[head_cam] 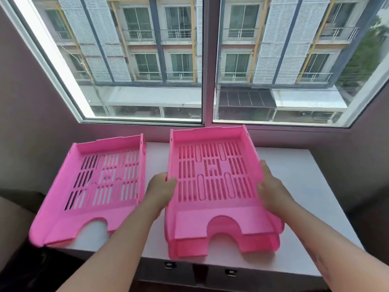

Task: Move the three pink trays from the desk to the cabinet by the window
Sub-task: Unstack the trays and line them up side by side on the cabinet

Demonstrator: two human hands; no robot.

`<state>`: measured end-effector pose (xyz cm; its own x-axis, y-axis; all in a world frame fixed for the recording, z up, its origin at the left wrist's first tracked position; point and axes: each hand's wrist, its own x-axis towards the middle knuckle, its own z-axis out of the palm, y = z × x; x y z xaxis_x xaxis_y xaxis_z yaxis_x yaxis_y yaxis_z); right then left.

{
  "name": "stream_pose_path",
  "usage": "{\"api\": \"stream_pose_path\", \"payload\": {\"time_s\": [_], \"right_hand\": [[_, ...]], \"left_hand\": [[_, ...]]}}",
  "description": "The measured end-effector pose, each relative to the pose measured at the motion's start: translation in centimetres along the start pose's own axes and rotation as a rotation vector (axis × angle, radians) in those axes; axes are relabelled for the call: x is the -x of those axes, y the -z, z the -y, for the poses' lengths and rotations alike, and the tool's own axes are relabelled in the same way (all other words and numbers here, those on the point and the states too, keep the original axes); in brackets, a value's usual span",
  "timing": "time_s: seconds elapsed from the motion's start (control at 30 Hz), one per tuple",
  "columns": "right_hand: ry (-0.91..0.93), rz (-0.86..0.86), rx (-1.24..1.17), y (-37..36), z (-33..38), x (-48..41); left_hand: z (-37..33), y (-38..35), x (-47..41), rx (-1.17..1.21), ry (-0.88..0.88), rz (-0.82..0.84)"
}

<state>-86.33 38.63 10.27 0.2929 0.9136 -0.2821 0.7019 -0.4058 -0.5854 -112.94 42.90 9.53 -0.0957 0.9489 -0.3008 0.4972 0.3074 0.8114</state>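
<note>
Setting 2 stacked pink trays (212, 175) on white cabinet (299, 175).
Left hand (160, 190), right hand (271, 186) clamped on sides; could slip off front edge.

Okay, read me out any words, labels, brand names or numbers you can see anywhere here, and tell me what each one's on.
No text can be read anywhere.
Single pink tray: only moulded slots, no lettering.
Stacked pink trays, held by both hands: the same.
Cabinet drawer fittings: too small and dark to read.
Building outside the window: no signs visible.

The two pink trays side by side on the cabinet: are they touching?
Apart. The head view shows white cabinet top between the left tray and the held tray.
</note>
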Motion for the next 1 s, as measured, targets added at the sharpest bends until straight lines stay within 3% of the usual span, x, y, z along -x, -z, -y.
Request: {"api": "stream_pose_path", "payload": {"time_s": [0.3, 0.6, 1.0], "right_hand": [[-0.035, -0.076, -0.127, -3.2, 3.3, 0.0], [-0.113, -0.15, -0.168, -4.2, 4.7, -0.7], [-0.146, -0.284, -0.276, -0.7, 2.3, 1.6]], "left_hand": [[-0.3, 3.3, -4.4, -0.148, -0.05, 0.054], [-0.1, 4.2, -7.3, -0.103, -0.095, 0.139], [-2.9, 3.1, -7.3, -0.172, -0.279, 0.232]]}}
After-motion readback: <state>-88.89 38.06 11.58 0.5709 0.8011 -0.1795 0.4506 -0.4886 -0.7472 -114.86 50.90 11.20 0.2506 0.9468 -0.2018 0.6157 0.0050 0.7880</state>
